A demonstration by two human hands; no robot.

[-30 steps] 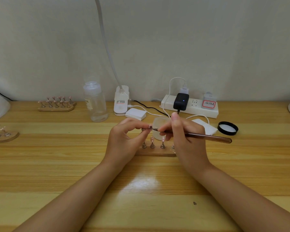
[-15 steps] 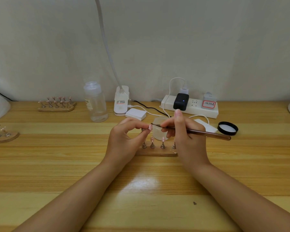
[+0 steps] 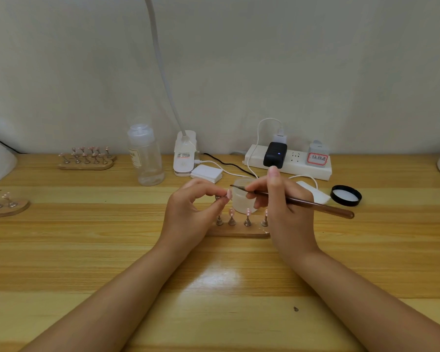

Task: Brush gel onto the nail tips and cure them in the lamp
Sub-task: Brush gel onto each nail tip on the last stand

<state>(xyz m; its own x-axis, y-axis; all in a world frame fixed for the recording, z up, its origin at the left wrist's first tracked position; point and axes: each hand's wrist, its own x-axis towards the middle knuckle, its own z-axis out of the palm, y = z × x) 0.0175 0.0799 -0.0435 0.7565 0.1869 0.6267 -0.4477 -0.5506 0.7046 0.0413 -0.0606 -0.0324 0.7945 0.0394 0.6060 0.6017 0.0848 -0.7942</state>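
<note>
Nail tip (image 3: 229,193) on its peg, pinched in left hand (image 3: 188,209) above the wooden stand (image 3: 239,231); right hand (image 3: 282,207) grips brush (image 3: 302,202), bristles over open gel jar (image 3: 241,199), just beside the tip; three tips wait on the stand; lid (image 3: 346,195) off on surface (image 3: 214,288); judging coating is midway, curing not started; lamp not clearly identifiable.

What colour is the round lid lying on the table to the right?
Black rim with a white inside, on the lid, seen in the head view.
</note>
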